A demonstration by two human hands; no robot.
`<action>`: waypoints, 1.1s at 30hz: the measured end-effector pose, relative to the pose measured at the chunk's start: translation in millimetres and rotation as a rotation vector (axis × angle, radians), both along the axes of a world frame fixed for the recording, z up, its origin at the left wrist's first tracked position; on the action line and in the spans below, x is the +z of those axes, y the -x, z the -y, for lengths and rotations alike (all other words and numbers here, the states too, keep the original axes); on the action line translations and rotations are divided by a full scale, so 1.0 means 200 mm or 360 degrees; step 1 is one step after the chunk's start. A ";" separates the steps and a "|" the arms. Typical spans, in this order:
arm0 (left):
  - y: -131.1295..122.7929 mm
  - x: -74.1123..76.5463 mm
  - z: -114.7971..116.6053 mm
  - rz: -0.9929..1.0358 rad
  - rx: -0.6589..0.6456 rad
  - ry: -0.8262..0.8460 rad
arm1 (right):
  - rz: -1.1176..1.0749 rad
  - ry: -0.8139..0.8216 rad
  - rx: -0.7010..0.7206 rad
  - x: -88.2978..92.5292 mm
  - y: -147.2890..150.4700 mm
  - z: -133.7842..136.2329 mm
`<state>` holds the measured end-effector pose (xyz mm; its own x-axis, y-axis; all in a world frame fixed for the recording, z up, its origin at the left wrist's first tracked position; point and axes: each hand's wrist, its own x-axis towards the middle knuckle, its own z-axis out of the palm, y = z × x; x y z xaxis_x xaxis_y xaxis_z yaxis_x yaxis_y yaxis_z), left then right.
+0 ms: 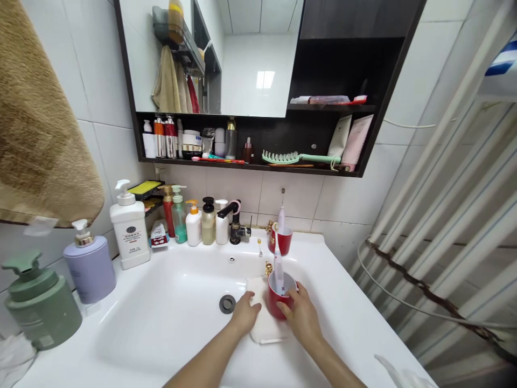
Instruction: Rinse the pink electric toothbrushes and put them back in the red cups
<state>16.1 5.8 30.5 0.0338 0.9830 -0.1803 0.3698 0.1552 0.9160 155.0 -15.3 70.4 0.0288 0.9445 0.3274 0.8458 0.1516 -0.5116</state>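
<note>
My right hand point(301, 312) grips the side and rim of a red cup point(277, 306) with a pale inside. A white electric toothbrush point(278, 272) stands in the cup, leaning a little. A gold ornament, perhaps the handle point(269, 268), shows on the cup's far side. Beneath the cup a white cloth point(264, 330) lies in the white sink point(173, 312). My left hand point(245, 313) is by the cloth's left edge, thumb and fingers apart, with nothing in it; whether it touches the cloth I cannot tell.
A second red cup point(285, 243) with a toothbrush stands on the back ledge, right of the black faucet point(235, 223). Several pump bottles point(194, 226) line the back and left. A mirrored cabinet point(250, 167) hangs above. White pipes point(456, 242) run along the right.
</note>
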 end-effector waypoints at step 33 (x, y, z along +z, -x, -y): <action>-0.06 0.43 0.26 0.1601 -0.0216 -0.0012 | -0.1413 0.0155 0.0526 0.43 0.22 0.04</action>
